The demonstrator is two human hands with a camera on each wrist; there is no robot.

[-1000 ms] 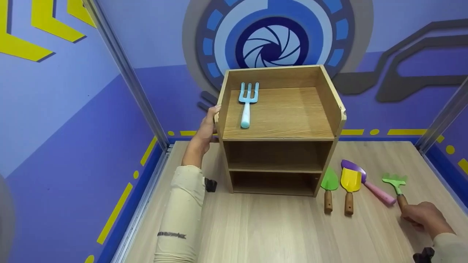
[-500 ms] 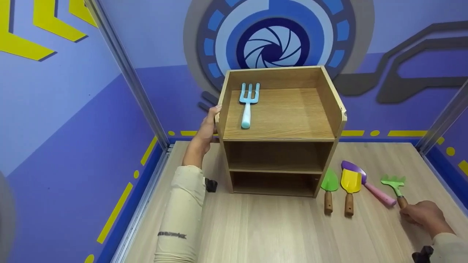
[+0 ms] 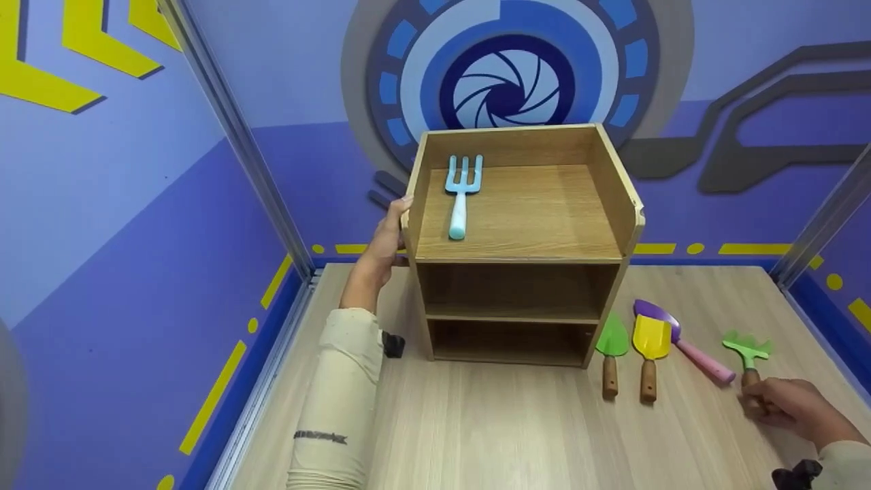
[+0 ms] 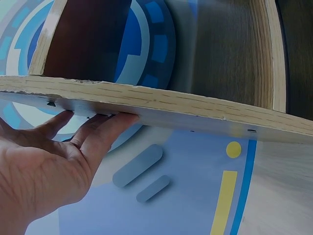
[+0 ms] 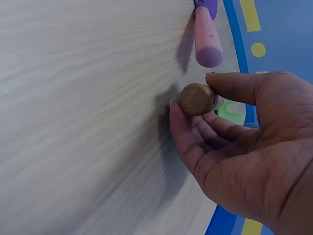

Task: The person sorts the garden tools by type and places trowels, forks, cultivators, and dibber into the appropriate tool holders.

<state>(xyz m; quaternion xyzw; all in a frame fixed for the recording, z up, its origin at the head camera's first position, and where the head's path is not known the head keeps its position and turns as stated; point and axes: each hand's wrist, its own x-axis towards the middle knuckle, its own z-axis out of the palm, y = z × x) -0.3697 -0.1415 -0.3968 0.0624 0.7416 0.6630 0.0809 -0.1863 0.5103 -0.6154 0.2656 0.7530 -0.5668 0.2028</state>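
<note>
My left hand (image 3: 384, 241) presses its fingertips against the outer left side of a small wooden shelf unit (image 3: 517, 258). In the left wrist view the fingers (image 4: 105, 132) lie fairly straight against the side panel (image 4: 161, 110). At the right, my right hand (image 3: 793, 405) pinches the brown wooden handle of a small green hand rake (image 3: 748, 347) between thumb and fingers; the handle's round end (image 5: 196, 99) faces the right wrist camera. A light blue hand fork (image 3: 459, 204) lies on the unit's top, tines toward the back.
Between the unit and the rake lie a green pointed trowel (image 3: 612, 337), a yellow shovel (image 3: 651, 337) and a purple trowel with a pink handle (image 3: 708, 361). Patterned blue walls (image 3: 299, 184) enclose the wooden table (image 3: 503, 429) at the back and sides.
My right hand has turned the green hand rake, and its head has swung slightly to the right. The left hand and the shelf unit have stayed in place.
</note>
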